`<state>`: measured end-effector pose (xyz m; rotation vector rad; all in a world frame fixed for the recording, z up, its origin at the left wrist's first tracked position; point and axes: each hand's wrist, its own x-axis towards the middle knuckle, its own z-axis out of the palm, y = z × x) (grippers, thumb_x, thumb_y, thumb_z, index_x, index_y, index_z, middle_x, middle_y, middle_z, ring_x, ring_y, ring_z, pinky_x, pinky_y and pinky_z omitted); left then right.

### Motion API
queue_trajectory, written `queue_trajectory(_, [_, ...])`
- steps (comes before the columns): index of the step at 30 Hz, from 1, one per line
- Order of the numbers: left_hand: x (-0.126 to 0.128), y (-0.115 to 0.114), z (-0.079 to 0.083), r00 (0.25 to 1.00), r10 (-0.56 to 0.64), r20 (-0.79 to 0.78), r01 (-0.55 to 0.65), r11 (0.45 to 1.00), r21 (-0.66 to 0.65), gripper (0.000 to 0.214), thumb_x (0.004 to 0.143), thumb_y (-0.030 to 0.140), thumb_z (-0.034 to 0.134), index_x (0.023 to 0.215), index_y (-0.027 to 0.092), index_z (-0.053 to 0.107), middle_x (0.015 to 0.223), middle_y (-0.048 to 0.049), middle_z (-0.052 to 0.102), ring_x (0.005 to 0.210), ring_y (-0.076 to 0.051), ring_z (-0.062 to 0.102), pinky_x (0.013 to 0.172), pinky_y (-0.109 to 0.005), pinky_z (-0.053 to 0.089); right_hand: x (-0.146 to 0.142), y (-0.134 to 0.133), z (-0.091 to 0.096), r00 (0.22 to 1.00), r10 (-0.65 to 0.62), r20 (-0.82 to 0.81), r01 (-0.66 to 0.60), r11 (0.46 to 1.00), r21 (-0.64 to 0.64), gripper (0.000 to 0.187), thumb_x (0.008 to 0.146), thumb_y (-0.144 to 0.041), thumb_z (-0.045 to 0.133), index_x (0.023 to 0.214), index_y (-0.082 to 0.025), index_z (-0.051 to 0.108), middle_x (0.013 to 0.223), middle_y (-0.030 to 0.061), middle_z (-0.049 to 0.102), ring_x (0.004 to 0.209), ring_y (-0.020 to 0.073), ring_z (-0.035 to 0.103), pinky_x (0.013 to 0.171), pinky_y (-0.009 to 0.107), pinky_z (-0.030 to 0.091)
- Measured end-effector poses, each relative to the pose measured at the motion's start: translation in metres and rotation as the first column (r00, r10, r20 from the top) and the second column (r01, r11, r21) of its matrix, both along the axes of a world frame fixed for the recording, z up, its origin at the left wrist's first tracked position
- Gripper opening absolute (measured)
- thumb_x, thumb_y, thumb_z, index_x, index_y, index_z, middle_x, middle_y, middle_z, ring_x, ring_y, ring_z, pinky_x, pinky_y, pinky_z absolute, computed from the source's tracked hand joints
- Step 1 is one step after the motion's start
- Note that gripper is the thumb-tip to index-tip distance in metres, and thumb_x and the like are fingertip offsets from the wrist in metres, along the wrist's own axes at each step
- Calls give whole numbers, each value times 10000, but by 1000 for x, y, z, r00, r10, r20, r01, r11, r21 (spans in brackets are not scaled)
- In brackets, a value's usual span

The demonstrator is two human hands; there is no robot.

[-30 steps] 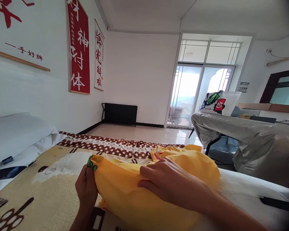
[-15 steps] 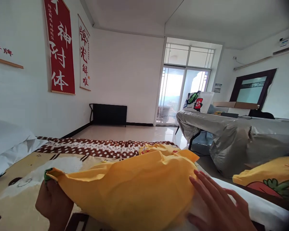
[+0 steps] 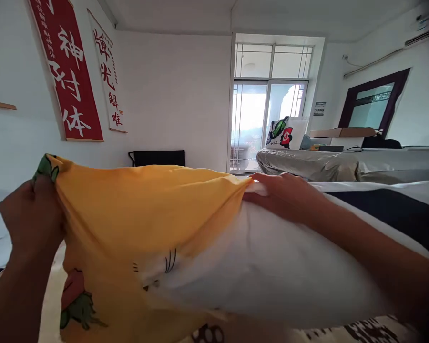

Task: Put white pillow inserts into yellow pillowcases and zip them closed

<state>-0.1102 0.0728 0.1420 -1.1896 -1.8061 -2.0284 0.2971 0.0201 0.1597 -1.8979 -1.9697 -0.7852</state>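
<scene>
A yellow pillowcase with printed leaves and a carrot is stretched across the front. My left hand is a fist around its upper left corner, where a green leaf print shows. At its right edge my right hand pinches the cloth and lies against a white pillow. The pillow's left end meets the yellow cloth, and I cannot make out how far it reaches inside. A dark band crosses white fabric behind my right forearm.
Below the pillow, a patterned bedspread shows. A plastic-covered table at the back right holds a printed bag and a cardboard box. A black folded piece leans by the far wall.
Both hands have risen with the pillowcase, the left moving further left. My right hand has gone from lying spread on the cloth to gripping its edge. More white pillow now shows.
</scene>
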Motion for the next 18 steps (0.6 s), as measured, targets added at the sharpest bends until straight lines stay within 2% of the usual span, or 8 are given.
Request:
queue_trajectory(2, [-8, 7, 23, 987, 85, -134, -103, 987, -127, 377, 817, 407, 369, 530, 168, 314, 509, 30, 256, 491, -69, 265, 490, -210, 217, -7, 11, 21, 992, 87, -87, -100, 982, -158, 553, 844, -675, 395, 1057, -250, 679, 896, 94, 700, 821, 268, 643, 625, 308, 413])
queue_trajectory(5, [-3, 17, 23, 864, 155, -479, -312, 912, -267, 261, 827, 349, 383, 717, 155, 519, 606, 16, 404, 566, -115, 390, 567, -244, 350, -16, 41, 6, 962, 202, -182, -261, 877, -404, 524, 861, -610, 426, 901, -172, 710, 858, 100, 689, 777, 217, 638, 635, 272, 420])
queue_trajectory(7, [19, 19, -4, 773, 132, -620, -285, 946, -155, 288, 821, 321, 416, 1014, 152, 546, 804, -30, 526, 743, -191, 511, 698, -330, 452, -24, 66, -29, 956, 218, -198, -290, 819, -495, 520, 861, -596, 435, 902, -155, 707, 875, 106, 692, 780, 213, 642, 633, 260, 424])
queue_trajectory(9, [54, 16, -46, 631, -71, -772, -25, 993, -112, 356, 864, 375, 380, 1086, 139, 528, 934, -81, 582, 899, -227, 545, 834, -376, 468, -35, 91, -68, 958, 225, -180, -287, 798, -530, 519, 850, -601, 448, 962, -161, 699, 943, 116, 694, 816, 223, 650, 646, 261, 433])
queue_trajectory(10, [72, 15, -70, 498, -312, -809, 114, 948, -296, 351, 867, 364, 385, 1116, 162, 530, 1001, -83, 599, 943, -220, 555, 860, -368, 470, -41, 103, -85, 961, 219, -170, -277, 801, -531, 524, 850, -603, 449, 977, -158, 695, 963, 128, 692, 832, 236, 653, 655, 273, 440])
queue_trajectory(12, [106, 17, -112, 331, -619, -712, 131, 778, -615, 475, 787, 294, 483, 1254, 204, 482, 1158, -83, 586, 1058, -235, 543, 931, -390, 454, -52, 121, -110, 965, 218, -147, -263, 817, -512, 506, 874, -564, 435, 1020, -149, 683, 1015, 159, 682, 900, 271, 648, 701, 309, 453])
queue_trajectory(14, [127, 29, -143, 321, -714, -622, 6, 658, -753, 565, 760, 248, 489, 1322, 204, 447, 1243, -101, 559, 1125, -279, 523, 953, -453, 443, -58, 131, -122, 965, 229, -124, -260, 831, -492, 470, 908, -499, 406, 1043, -140, 678, 1034, 184, 675, 948, 296, 639, 747, 349, 457])
queue_trajectory(18, [132, 67, -163, 406, -700, -588, -58, 622, -781, 530, 802, 116, 384, 1329, 152, 439, 1259, -126, 559, 1162, -255, 525, 932, -394, 471, -56, 132, -132, 936, 336, -102, -340, 795, -502, 483, 945, -493, 320, 1171, -210, 640, 1068, 163, 675, 1009, 300, 623, 839, 401, 445])
